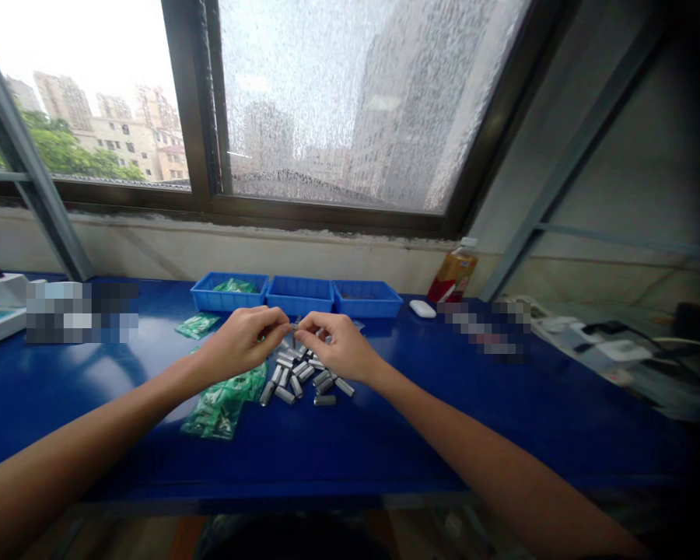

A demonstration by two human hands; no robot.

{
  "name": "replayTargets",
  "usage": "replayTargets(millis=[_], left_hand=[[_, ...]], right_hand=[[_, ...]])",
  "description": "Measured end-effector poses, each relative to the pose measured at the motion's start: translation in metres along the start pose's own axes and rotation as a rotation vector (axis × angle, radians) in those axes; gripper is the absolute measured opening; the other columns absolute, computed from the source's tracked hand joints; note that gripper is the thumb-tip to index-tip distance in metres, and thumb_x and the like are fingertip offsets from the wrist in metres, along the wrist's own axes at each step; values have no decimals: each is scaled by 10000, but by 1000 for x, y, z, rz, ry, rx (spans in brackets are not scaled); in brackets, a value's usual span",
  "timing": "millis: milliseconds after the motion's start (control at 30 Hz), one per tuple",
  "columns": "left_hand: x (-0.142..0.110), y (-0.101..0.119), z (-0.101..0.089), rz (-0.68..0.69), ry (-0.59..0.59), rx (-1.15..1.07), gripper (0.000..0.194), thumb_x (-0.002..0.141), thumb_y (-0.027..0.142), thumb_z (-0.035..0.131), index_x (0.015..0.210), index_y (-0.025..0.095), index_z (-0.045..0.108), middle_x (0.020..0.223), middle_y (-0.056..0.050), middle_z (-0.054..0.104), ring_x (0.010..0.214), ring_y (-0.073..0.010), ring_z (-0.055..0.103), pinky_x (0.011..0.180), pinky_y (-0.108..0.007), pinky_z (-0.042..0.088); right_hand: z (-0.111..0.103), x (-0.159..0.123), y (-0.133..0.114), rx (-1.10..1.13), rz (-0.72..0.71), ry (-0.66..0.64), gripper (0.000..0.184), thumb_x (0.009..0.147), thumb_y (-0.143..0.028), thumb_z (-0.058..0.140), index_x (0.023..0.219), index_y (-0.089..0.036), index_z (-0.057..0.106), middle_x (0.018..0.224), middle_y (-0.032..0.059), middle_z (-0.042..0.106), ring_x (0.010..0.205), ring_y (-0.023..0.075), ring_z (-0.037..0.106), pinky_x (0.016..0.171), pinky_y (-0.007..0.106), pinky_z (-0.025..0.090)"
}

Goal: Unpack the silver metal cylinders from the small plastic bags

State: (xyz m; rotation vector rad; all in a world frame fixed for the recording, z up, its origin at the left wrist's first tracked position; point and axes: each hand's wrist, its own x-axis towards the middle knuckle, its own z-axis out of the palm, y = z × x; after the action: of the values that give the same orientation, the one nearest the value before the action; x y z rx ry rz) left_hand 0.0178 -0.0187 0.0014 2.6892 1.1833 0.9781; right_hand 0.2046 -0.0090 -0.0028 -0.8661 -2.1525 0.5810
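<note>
on a shiny blue table (385,455), green packets (213,412) lie left of loose metal cylinders (296,385), at whose far edge the left hand (250,338) and right hand (344,350) pinch a small piece (295,334) between their fingers, before three blue trays (303,300), a pale wall (303,253) and a window (327,117) showing buildings (125,144).

Taking the cylinders (296,386) on the table (385,451) as your centre, you have bags (213,416) at eight o'clock, another bag (197,325) at ten, three trays (299,306) at twelve with the window (327,213) beyond, and a bottle (455,272) at two.
</note>
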Motion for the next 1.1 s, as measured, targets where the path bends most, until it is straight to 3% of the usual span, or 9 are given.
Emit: replayTargets(millis=[267,400,467,600,667,767,867,967,1100], left_hand=[[-1,5,3,51,39,56,199,867,205,356,774,147,523,681,-26,557,627,-127,514,591,-225,362],[1,-3,4,-6,21,85,208,879,201,320,833,157,518,674,-11,582,588,-119,534,563,-215,359],[2,-13,4,-72,-19,113,229,882,210,310,849,160,530,649,-3,587,552,-115,533,546,-213,355],[3,-32,6,-176,-204,209,266,873,283,351,809,168,581,641,-13,611,569,-139,558,538,-228,348],[1,-36,8,-176,-289,253,278,856,359,393,798,183,600,698,-26,632,641,-168,580,561,-243,359],[-3,-35,11,-138,-373,340,288,817,437,448,827,202,614,821,-51,636,781,-220,584,622,-276,391],[-6,-31,10,-121,-397,416,248,815,388,455,839,196,611,870,-67,625,842,-241,571,658,-303,411],[-6,-30,9,-118,-375,424,231,835,331,427,829,182,603,860,-72,627,863,-241,563,687,-314,422],[-2,-31,9,-118,-277,311,215,861,280,411,854,149,580,846,-76,636,824,-207,571,728,-310,432]], right_hand=[[-6,4,3,-23,-33,-1,142,790,-222,519,699,-145,597,664,-1,595,619,101,515,556,206,369],[-20,9,8,-85,-40,108,168,798,-242,502,685,-148,583,651,0,588,598,103,508,537,208,362],[-38,11,18,-171,-21,282,202,813,-269,482,674,-152,570,626,-3,573,574,105,495,530,214,358],[-88,11,51,-485,6,890,215,838,-321,448,786,-154,573,669,12,559,597,130,496,602,252,383],[-105,8,71,-691,28,982,224,848,-320,433,835,-152,580,732,41,559,662,157,505,664,282,386],[-107,5,99,-937,131,700,201,830,-280,458,874,-148,603,829,92,571,807,215,504,741,327,377],[-88,6,110,-1015,240,385,257,815,-318,491,954,-136,609,925,130,580,893,255,483,767,357,367],[-67,10,96,-975,196,289,277,838,-350,465,953,-147,614,959,128,590,953,262,466,791,359,355],[-39,10,53,-795,20,233,305,871,-386,422,976,-157,593,937,90,616,922,221,490,791,327,360]])
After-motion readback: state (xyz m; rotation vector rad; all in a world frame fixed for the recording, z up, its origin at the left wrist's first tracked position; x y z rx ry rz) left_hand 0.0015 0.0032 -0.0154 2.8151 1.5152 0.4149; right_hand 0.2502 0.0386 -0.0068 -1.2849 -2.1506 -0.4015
